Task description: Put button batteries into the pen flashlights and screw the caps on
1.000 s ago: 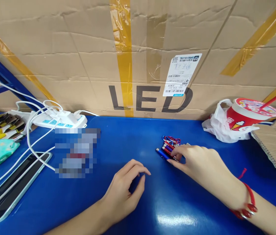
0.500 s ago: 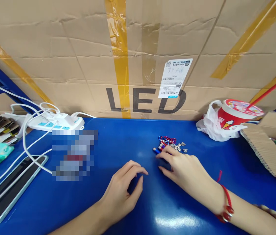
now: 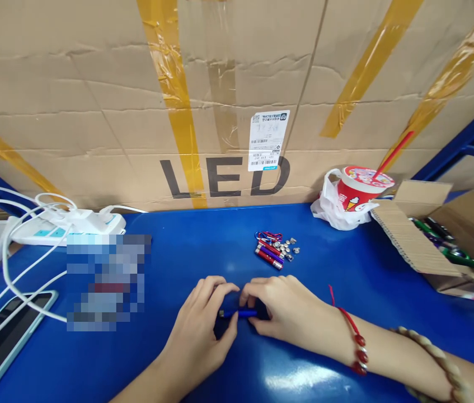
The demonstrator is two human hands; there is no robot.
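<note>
A small blue pen-light (image 3: 237,313) lies level between both hands, just above the blue table (image 3: 337,280). My left hand (image 3: 203,330) pinches its left end with curled fingers. My right hand (image 3: 282,313), with a red bead bracelet on the wrist, grips its right end. Behind the hands lies a small heap of red and purple pen-lights (image 3: 268,253) with key rings, and several silver button cells (image 3: 287,246) beside it.
A big cardboard box marked LED (image 3: 228,112) walls off the back. A white power strip (image 3: 69,224) with cables and a phone (image 3: 5,336) lie left. A red cup in a plastic bag (image 3: 356,193) and an open carton of pens (image 3: 442,240) stand right.
My right hand has drawn a blue pen-light out of the heap and brought it toward me. The left hand closed on its other end. The view has swung right.
</note>
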